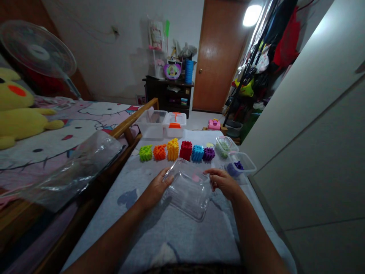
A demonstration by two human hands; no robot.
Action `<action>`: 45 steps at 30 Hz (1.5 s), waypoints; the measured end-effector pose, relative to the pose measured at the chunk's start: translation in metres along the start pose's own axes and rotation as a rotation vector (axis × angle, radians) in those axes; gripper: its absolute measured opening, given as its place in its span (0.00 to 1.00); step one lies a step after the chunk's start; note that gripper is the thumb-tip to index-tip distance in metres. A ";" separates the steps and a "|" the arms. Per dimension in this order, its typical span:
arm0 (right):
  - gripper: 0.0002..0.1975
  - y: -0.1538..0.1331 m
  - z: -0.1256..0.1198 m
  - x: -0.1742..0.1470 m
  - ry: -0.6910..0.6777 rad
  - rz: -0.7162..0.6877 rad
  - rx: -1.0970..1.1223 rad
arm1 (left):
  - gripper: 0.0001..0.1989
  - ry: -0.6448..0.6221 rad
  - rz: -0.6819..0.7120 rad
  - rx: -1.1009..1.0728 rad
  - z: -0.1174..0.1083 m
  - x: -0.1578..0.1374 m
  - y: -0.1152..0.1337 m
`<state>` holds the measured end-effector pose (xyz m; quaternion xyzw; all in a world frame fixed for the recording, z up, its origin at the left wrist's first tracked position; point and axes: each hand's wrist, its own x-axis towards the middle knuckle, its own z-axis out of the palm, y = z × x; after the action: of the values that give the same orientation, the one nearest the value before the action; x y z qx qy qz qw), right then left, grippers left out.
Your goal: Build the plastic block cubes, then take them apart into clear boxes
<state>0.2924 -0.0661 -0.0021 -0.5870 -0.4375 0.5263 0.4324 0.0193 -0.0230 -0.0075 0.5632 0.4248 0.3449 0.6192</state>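
A clear plastic container [188, 190] is held tilted above the cloth-covered table. My left hand [158, 188] grips its left edge, thumb on the near face. At the upper right edge, my right hand [224, 182] has its fingers pinched on the rim. Beyond the container stands a row of interlocking block clusters: green [145, 153], orange [159, 152], yellow [172, 149], red [186, 150], light blue [197, 153] and purple [209, 153]. Right of my right hand, an uncovered clear tub [251, 163] contains purple pieces [238, 165].
Another clear tub [230, 142] with green pieces sits at the table's right. A large clear bin [151, 127] and a box with an orange latch [175, 127] stand at the far end. A wooden bed rail [134, 118] runs along the left, a pale cabinet [308, 125] along the right.
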 end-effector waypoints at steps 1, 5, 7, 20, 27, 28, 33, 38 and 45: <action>0.15 0.002 0.002 0.001 0.027 -0.016 -0.055 | 0.27 0.029 -0.006 0.010 0.000 0.000 -0.006; 0.22 0.007 0.008 0.000 0.121 -0.128 -0.335 | 0.27 0.144 -0.033 0.027 -0.006 -0.002 -0.017; 0.32 0.008 0.009 -0.006 0.097 -0.221 -0.480 | 0.30 0.149 -0.037 -0.007 -0.011 0.000 -0.018; 0.64 0.010 0.027 -0.024 -0.122 -0.408 -0.886 | 0.29 0.014 0.009 -0.339 -0.002 0.030 -0.012; 0.58 -0.003 0.027 -0.026 -0.136 -0.387 -0.753 | 0.33 -0.058 0.047 -0.444 -0.004 0.021 -0.014; 0.57 -0.004 0.027 -0.026 -0.135 -0.374 -0.733 | 0.34 -0.063 0.057 -0.448 -0.004 0.021 -0.015; 0.50 -0.008 0.021 -0.028 -0.142 -0.330 -0.642 | 0.30 -0.169 0.106 -0.429 -0.007 0.026 -0.023; 0.44 -0.007 -0.005 -0.036 -0.083 -0.253 -0.545 | 0.39 -0.217 0.151 -0.337 -0.012 0.034 -0.038; 0.42 0.013 -0.040 -0.060 0.122 -0.020 -0.502 | 0.42 -0.153 0.123 -0.371 -0.017 0.032 -0.033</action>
<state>0.3292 -0.1287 0.0027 -0.7024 -0.5334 0.3602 0.3040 0.0145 0.0087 -0.0450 0.4889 0.2704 0.4108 0.7205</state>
